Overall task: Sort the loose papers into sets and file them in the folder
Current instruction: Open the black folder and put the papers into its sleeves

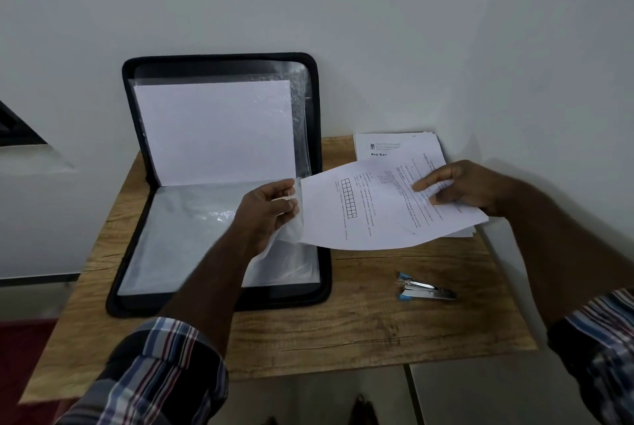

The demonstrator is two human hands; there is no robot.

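Head view: a black zip folder with clear plastic sleeves (219, 181) stands open on the wooden table (343, 332), its upper half leaning against the wall, its lower half flat. A white sheet already sits in the upper sleeve. The left hand (266, 210) pinches the edge of a clear plastic sleeve (291, 229) at the right side of the lower half and lifts it a little, so the pocket opens. The right hand (459, 189) grips a printed paper set (377, 208), thumb on top and fingers under; the set hangs in the air between the folder and the pile of loose printed papers (401, 146), w/ its left edge just beside the left hand. The pile lies at the back right of the table, near the wall. A small blue and silver stapler (425, 290) lies on the table in front, apart from both hands.

Step in hand, I think: filing one set into the lower sleeve. Next move probably needs the sleeve mouth held open and the paper edge kept flat & aligned w/ it, then a slow push in, because the sheets bend easily. More papers are left to sort.
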